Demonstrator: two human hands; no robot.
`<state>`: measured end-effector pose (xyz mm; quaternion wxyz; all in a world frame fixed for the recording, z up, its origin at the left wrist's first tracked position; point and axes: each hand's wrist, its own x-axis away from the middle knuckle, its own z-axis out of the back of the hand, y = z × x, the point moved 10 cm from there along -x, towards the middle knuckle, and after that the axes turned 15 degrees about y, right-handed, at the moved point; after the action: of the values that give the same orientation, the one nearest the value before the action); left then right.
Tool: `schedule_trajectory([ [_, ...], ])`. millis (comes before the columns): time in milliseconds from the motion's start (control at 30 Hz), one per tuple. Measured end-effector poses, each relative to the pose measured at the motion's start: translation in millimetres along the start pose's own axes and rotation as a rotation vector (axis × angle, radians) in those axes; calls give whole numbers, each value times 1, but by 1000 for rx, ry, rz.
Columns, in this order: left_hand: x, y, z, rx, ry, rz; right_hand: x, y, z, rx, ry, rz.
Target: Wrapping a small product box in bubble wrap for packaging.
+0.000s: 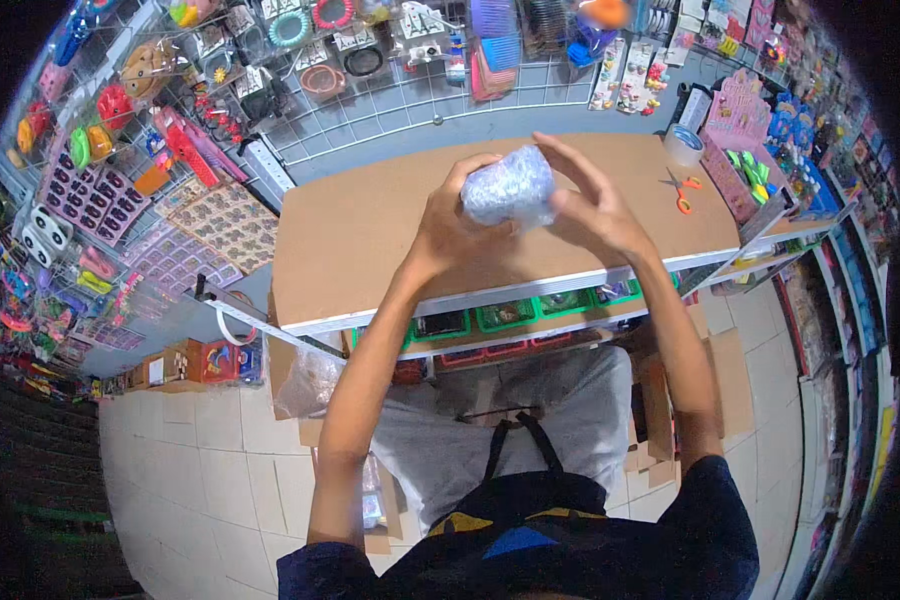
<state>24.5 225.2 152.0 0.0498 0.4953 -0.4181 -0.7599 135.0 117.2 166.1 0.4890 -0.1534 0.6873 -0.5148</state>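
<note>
A bundle in bubble wrap (508,186) is held up above the brown shelf top (352,225). My left hand (450,217) grips its left side and underside. At its right side is my right hand (596,206), fingers spread, with the thumb against the wrap. What the wrap contains cannot be made out. To the right on the shelf top lie scissors with orange handles (682,196), blades apart. Behind them, a roll of clear tape (684,145) stands near the back right corner.
A pink display box (739,150) with green items stands at the right end. Wire grid (390,105) with hanging combs (497,52) and hair ties rises behind. Green baskets (507,313) sit on the shelf below. Cardboard (729,382) is on the floor at right.
</note>
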Motion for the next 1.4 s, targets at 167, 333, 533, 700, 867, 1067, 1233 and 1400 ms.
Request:
schedule_trajectory([
  [167, 5, 36, -7, 71, -198, -4, -10, -34, 8, 171, -151, -37],
  [333, 3, 52, -9, 90, -367, 68, -12, -54, -16, 355, -508, -54],
  [533, 6, 49, -9, 19, -482, 153, -3, -80, -39, 597, -572, 116],
  [700, 14, 40, -8, -40, -508, 244, 11, -78, -37, 632, -489, 334],
  [867, 14, 38, -11, 93, -473, 239, 38, -90, -21, 711, -195, 868],
  [1067, 14, 29, -9, 262, -427, 304, 48, -83, -16, 532, -114, 851],
  [1233, 13, 29, -5, 335, -381, 307, 41, -81, -11, 279, -114, 652],
  [1400, 14, 26, -5, 443, -335, 351, 47, -86, -15, 306, -135, 664],
])
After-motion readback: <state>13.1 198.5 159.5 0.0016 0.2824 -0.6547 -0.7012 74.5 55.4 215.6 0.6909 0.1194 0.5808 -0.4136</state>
